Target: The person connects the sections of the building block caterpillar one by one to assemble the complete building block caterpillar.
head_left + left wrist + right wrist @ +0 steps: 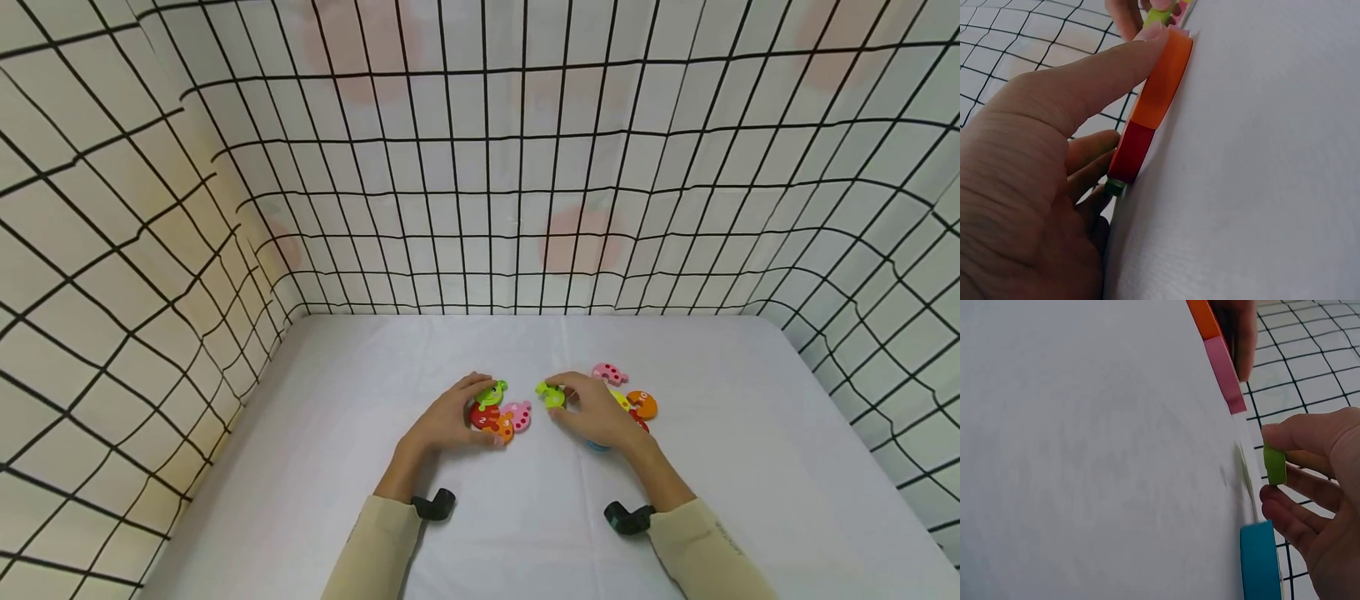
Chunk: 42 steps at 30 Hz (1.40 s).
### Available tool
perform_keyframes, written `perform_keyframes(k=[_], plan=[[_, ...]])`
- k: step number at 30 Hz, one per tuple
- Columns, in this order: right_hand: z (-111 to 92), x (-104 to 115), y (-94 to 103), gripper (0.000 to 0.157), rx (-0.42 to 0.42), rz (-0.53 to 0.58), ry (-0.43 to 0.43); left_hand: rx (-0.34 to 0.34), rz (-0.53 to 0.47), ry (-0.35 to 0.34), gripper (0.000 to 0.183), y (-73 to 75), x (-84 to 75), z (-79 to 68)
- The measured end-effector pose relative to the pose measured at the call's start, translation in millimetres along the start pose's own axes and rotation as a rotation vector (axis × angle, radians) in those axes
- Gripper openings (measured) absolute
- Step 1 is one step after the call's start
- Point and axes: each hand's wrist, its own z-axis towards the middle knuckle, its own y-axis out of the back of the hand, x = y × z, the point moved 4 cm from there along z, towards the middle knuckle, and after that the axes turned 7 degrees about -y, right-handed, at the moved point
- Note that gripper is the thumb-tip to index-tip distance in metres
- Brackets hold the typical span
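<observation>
My left hand [448, 417] spans a cluster of flat puzzle pieces, its thumb on the orange piece [1166, 78] and its fingers by the green piece [491, 394]. A red piece [1132, 150] lies between these two, and a spotted pink piece [517, 415] adjoins them on the right. Digits are printed on the red and orange ones. My right hand [603, 417] pinches another green puzzle piece [1275, 465] between thumb and fingers, above the white cloth, a short way right of the cluster.
Around my right hand lie more pieces: a spotted pink one [609, 373], an orange one [642, 404], a yellow one [621, 400] and a blue one [1260, 559], the last partly under the hand. Black wire mesh [487, 187] walls the white-covered table [337, 367] at back and sides.
</observation>
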Motion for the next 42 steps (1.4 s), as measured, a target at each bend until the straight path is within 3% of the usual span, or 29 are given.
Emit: perform_keyframes(k=[8,31,38,42], plan=[[4,14,-8.5,0.044,0.032,0.029,0.065,0.018,0.005,-0.017,0.096,0.1,-3.8,0.8],[8,21,-19.6,0.045,0.077,0.015,0.011,0.014,0.012,-0.038,0.093,1.0,-4.5,-0.2],[9,18,-25.3,0.045,0.08,-0.012,0.034,0.01,0.007,-0.034,0.094,0.6,-4.1,-1.3],[8,19,-26.7,0.044,0.082,-0.012,0.034,0.002,0.006,-0.065,0.1,1.0,-4.5,-1.9]])
